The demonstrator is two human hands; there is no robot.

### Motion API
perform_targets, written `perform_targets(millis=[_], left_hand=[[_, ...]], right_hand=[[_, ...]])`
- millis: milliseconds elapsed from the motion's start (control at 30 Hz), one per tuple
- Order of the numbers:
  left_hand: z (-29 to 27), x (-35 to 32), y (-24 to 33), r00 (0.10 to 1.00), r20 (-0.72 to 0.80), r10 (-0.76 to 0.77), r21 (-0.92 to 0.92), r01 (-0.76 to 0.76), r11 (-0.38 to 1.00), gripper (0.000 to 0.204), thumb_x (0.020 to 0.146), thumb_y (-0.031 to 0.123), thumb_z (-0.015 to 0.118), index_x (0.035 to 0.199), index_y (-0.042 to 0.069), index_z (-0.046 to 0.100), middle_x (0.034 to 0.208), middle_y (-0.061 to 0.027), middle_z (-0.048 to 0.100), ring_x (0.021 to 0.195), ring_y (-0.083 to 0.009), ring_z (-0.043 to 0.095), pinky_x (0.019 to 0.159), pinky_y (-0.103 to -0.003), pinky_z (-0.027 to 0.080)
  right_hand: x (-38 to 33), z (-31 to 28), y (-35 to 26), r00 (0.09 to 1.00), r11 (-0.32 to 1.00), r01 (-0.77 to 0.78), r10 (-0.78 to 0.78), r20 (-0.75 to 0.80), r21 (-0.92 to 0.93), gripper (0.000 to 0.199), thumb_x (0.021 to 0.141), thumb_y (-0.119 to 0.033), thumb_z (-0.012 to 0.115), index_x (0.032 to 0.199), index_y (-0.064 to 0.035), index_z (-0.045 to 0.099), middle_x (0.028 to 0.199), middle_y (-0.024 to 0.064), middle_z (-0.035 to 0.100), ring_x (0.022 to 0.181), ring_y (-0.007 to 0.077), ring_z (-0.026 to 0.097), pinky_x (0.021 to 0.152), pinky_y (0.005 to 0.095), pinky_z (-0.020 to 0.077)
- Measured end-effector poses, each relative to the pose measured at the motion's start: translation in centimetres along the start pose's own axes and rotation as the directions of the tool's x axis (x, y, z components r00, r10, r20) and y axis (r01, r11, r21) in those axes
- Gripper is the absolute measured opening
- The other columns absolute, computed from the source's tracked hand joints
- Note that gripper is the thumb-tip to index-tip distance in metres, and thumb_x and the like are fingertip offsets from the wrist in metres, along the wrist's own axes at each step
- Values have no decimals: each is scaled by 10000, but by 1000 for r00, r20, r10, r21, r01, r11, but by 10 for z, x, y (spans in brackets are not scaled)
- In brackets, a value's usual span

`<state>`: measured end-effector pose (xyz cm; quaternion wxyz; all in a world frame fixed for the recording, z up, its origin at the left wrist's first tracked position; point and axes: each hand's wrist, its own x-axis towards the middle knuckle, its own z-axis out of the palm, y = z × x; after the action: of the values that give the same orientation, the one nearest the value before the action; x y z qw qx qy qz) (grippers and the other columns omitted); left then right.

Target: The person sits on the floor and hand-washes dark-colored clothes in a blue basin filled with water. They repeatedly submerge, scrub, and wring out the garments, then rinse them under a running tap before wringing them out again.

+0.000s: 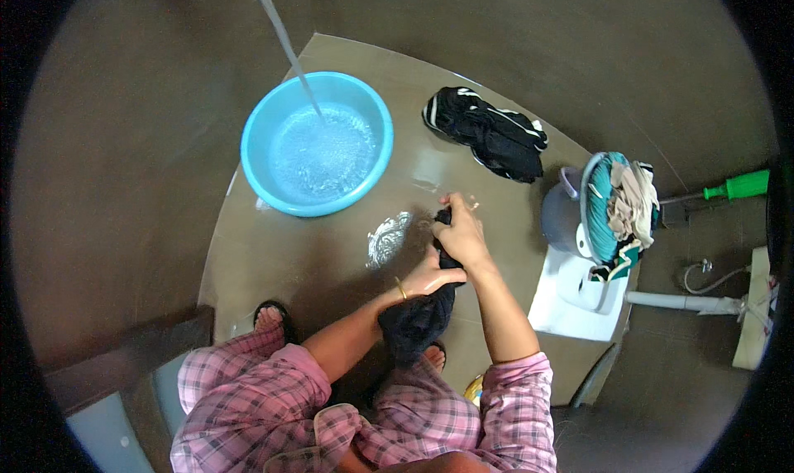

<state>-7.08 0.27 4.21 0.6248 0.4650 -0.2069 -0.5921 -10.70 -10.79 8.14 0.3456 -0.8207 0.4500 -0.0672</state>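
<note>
My left hand (pixel 428 279) and my right hand (pixel 461 235) both grip a dark wet garment (pixel 418 317), twisted between them above the wet floor. The right hand holds its upper end, the left hand squeezes it lower down, and the loose end hangs toward my knees. A patch of foam (pixel 387 237) lies on the floor just left of my hands. A light blue basin (pixel 317 142) of foamy water stands further left and back, with a stream of water (pixel 285 47) falling into it.
A black garment with white stripes (pixel 490 132) lies on the floor behind my hands. At the right stands a grey bucket (pixel 562 218) holding clothes (pixel 622 204), next to a white board (pixel 571 295). A green-handled tool (pixel 736 185) and pipes lie far right.
</note>
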Motion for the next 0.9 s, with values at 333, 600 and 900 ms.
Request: perform_targets(millis=[333, 600, 900], left_hand=[[15, -31, 51, 590, 807, 37, -585, 787, 196, 745, 876, 307, 635, 1422, 76, 183, 979, -82, 437, 717, -153, 480, 511, -230, 441], [46, -37, 77, 686, 704, 185, -679, 726, -106, 737, 851, 230, 661, 1391, 4, 215, 1016, -92, 437, 777, -177, 509, 545, -250, 484], [36, -33, 76, 717, 572, -399, -124, 557, 821, 448, 810, 246, 704, 1131, 55, 457, 802, -5, 518, 644, -100, 511, 520, -224, 423]], right_hand=[[11, -83, -12, 349, 639, 40, -729, 589, 768, 544, 890, -466, 541, 1152, 4, 618, 1308, 225, 493, 1234, 377, 446, 1048, 486, 313], [-62, -17, 15, 869, -593, -123, -452, -201, 796, 648, 748, -614, 629, 1202, -171, 499, 1237, 156, 452, 1123, 350, 504, 918, 528, 471], [-44, -90, -14, 845, 368, -495, -8, 534, 788, 353, 860, -324, 619, 686, -96, 414, 653, 43, 502, 538, 145, 539, 464, 257, 437]])
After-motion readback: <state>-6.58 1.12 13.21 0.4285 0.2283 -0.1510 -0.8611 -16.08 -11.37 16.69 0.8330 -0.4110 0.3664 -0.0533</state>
